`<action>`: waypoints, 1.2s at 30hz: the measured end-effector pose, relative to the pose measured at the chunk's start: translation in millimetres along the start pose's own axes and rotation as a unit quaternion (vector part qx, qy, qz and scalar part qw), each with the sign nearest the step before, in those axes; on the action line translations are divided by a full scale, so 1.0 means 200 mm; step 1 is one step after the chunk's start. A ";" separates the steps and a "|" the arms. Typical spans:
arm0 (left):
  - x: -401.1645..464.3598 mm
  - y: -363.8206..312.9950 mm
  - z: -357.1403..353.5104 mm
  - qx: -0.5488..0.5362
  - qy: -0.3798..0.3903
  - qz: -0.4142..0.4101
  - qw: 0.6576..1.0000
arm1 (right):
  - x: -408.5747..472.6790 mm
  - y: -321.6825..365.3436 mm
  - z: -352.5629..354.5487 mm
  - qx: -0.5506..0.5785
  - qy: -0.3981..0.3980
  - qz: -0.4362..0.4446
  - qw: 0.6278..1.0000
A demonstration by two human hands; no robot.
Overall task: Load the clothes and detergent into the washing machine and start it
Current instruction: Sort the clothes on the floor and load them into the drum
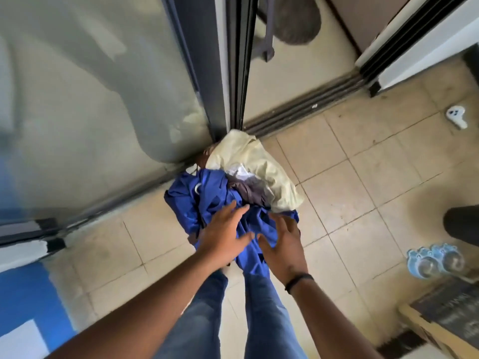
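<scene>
- I am looking straight down at a heap of clothes on the tiled beige floor (pixel 363 203), pushed into the corner where a frosted glass sliding door (pixel 90 99) meets its dark metal track (pixel 305 107).
- The heap is a crumpled royal-blue fabric garment (pixel 207 200) nearest me, a pale yellow cloth (pixel 259 161) behind it, and a small dark brownish piece (pixel 246 190) tucked between the two.
- My left hand (pixel 223 234) is spread with straight fingers, lying on or just over the blue garment; it grips nothing.
- My right hand (pixel 282 244), a dark band (pixel 298 279) at its wrist, is likewise splayed and holding nothing, just beside the left over the near edge of the blue cloth.
- No washing machine or detergent is in sight, so I judge the task is at its first step: gathering the load.
- I expect the clothes to be light, limp and shapeless; they will sag and trail, and a loose piece can slip out of a shallow pinch.
- I would slide both hands under the sides of the heap and scoop it as one bundle, pressing inward so the yellow cloth and the dark piece stay trapped.
- Off to the right stand two clear bottles with light blue tops (pixel 435 260), well apart from the heap.
</scene>
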State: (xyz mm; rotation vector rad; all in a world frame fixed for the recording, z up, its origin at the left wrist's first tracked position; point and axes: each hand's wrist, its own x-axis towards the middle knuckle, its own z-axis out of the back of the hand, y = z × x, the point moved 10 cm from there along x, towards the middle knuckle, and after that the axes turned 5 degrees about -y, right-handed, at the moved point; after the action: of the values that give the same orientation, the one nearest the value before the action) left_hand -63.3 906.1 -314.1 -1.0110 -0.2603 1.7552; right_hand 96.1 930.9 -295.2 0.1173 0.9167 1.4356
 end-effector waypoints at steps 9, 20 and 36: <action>0.56 0.16 -0.25 0.215 -0.117 -0.027 0.969 | 0.60 -0.20 -0.35 -0.074 0.021 0.077 0.994; 0.60 0.37 -0.42 0.195 -0.086 0.006 0.977 | 1.11 -0.09 -0.69 -0.152 0.006 0.073 0.986; 0.59 0.45 -0.47 0.177 -0.016 0.013 0.984 | 0.97 -0.01 -0.49 0.083 -0.050 0.048 0.994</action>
State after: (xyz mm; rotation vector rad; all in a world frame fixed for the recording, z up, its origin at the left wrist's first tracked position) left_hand -66.9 942.8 -485.5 -0.7315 0.0481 1.7643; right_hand 12.7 1055.8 -452.0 0.3579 0.9580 1.4278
